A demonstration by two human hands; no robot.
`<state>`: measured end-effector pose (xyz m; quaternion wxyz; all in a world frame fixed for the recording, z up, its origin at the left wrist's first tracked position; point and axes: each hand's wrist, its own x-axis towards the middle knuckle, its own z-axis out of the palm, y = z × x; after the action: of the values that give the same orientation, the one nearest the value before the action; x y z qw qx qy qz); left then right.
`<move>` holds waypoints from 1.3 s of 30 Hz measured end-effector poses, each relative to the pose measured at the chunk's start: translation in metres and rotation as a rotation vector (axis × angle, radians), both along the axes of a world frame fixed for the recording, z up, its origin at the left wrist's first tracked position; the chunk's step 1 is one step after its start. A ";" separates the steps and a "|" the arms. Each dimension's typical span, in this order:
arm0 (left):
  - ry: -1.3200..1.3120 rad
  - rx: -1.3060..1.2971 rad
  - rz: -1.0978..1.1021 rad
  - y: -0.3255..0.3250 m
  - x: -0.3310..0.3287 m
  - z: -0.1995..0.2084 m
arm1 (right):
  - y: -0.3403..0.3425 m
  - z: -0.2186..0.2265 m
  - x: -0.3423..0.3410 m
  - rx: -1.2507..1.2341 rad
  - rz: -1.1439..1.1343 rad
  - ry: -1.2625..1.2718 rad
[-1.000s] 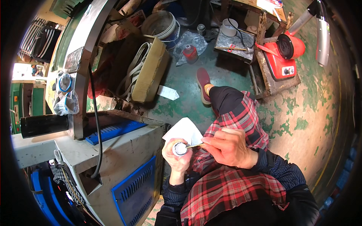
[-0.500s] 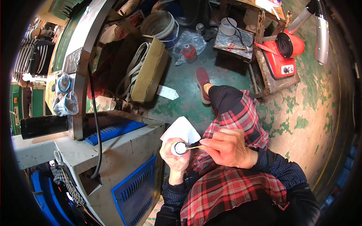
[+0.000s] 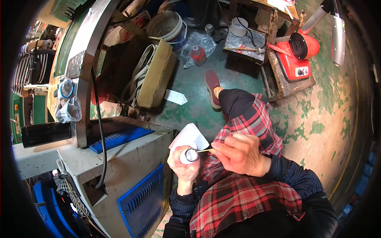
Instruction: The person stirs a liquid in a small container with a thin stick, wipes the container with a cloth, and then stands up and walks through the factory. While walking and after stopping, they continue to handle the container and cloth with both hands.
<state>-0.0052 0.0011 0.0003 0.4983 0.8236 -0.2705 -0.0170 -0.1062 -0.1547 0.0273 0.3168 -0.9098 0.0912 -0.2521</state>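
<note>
My left hand (image 3: 183, 168) is closed round a small round thing (image 3: 189, 156) with a dark rim and a white face, perhaps a bottle or jar mouth. Beyond it, at the same hand, a white flat piece like paper or card (image 3: 192, 135) sticks out, and I cannot tell how it is held. In my right hand (image 3: 243, 155) a thin yellowish stick (image 3: 204, 150) is pinched between thumb and fingers. Its far tip reaches the rim of the round thing. Both hands are above my lap, over the red plaid apron (image 3: 246, 198).
To my left stands a grey machine cabinet (image 3: 95, 158) with blue vented panels. Ahead are a cardboard box (image 3: 156, 79), a bucket (image 3: 180, 37), a red bottle (image 3: 198, 56) and a small metal-topped stand (image 3: 244, 45). At right sits a red appliance (image 3: 291, 65) on a wooden stool.
The stick's tip has shifted slightly up and left at the round thing, and the right hand has risen a little. The left hand keeps its hold.
</note>
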 end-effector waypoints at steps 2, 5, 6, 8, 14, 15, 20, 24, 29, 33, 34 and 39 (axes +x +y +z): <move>0.120 -0.046 0.001 0.001 -0.001 0.000 | 0.000 -0.001 0.000 -0.004 0.008 0.001; 0.164 -0.038 -0.001 0.004 -0.002 -0.004 | 0.001 -0.003 0.001 0.002 0.010 -0.015; 0.164 -0.038 -0.001 0.005 -0.002 -0.003 | 0.001 -0.003 0.001 0.003 0.010 -0.015; 0.176 -0.001 -0.035 0.006 -0.001 0.000 | 0.001 -0.002 0.002 0.029 0.016 -0.041; 0.356 -0.137 -0.014 0.005 -0.003 0.001 | -0.001 -0.001 0.001 0.134 0.068 -0.107; 0.356 -0.136 -0.015 0.005 -0.003 0.002 | 0.000 -0.003 0.001 0.135 0.067 -0.107; 0.527 -0.188 -0.009 0.001 -0.007 0.003 | -0.001 -0.005 0.002 0.129 0.074 -0.096; 0.642 -0.309 -0.077 0.004 -0.007 0.001 | -0.002 -0.005 0.002 0.114 0.071 -0.096; 0.665 -0.264 -0.101 0.002 -0.006 0.001 | -0.002 -0.004 0.001 0.059 0.059 -0.062; 0.657 -0.263 -0.108 0.003 -0.005 -0.002 | -0.002 -0.005 0.001 0.055 0.054 -0.054; 0.652 -0.285 -0.097 0.003 -0.006 -0.003 | -0.002 -0.005 0.001 0.060 0.050 -0.049; 0.613 -0.304 -0.051 0.000 -0.006 0.002 | -0.002 -0.007 0.003 0.142 0.008 -0.118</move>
<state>-0.0109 0.0013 0.0019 0.6728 0.6896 -0.1281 -0.2355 -0.1027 -0.1570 0.0200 0.3864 -0.8690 0.0863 -0.2968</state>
